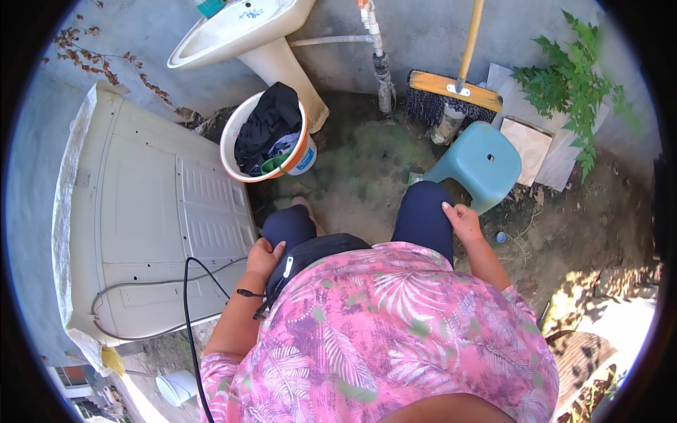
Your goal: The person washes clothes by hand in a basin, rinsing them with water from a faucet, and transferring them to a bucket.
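Observation:
My left hand [266,258] is closed at the side of my left thigh, gripping the cloth of the dark blue trousers [288,224] beside a black waist pouch [321,252]. On the other side, my right hand [463,222] pinches the trouser cloth at the right knee, thumb on top. Ahead of my left leg stands a white and orange bucket [307,156] heaped with dark clothes [268,127]. A blue plastic stool [486,158] is just beyond my right knee.
A white appliance [144,204] with a cable stands at the left. A pedestal sink [247,35], a pipe [381,67] and a push broom [455,92] are along the far wall. Tiles [525,148] and a green plant [575,84] are at right. Behind left is a white bucket [176,388].

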The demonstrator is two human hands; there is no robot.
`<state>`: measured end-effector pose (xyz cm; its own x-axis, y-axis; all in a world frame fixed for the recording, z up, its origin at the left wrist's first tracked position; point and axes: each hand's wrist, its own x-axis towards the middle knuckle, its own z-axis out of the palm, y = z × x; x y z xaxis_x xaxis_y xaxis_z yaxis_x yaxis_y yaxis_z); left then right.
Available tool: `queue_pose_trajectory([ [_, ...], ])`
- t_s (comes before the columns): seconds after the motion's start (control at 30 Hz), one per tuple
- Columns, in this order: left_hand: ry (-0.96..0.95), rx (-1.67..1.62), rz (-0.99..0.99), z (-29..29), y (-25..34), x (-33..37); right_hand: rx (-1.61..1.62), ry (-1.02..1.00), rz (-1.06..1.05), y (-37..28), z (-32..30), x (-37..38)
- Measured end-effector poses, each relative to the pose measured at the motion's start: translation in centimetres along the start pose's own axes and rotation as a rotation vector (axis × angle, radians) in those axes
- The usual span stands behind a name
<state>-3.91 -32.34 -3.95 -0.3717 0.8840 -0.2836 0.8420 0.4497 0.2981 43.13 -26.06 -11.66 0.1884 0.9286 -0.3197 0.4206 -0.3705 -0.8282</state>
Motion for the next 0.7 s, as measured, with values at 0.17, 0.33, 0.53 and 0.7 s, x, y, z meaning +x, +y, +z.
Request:
queue_pose_trajectory([
  [0.17, -0.104, -0.003, 0.052, -1.9, 3.2, -0.3, 0.131, 0.016, -0.017, 1.1, -1.1, -0.6],
  [0.33, -0.055, -0.427, 0.012, -5.0, 0.9, 4.8, 0.395, 0.018, 0.231, 2.3, -2.5, 0.2],
  [0.53, 0.204, -0.732, 0.091, -12.1, 5.6, 11.3, 0.316, 0.378, 0.260, 10.3, -5.4, 5.1],
  [0.7, 0.733, -1.232, -0.183, -17.1, 1.2, 15.9, 0.102, 0.576, 0.379, 11.4, -6.8, 8.3],
])
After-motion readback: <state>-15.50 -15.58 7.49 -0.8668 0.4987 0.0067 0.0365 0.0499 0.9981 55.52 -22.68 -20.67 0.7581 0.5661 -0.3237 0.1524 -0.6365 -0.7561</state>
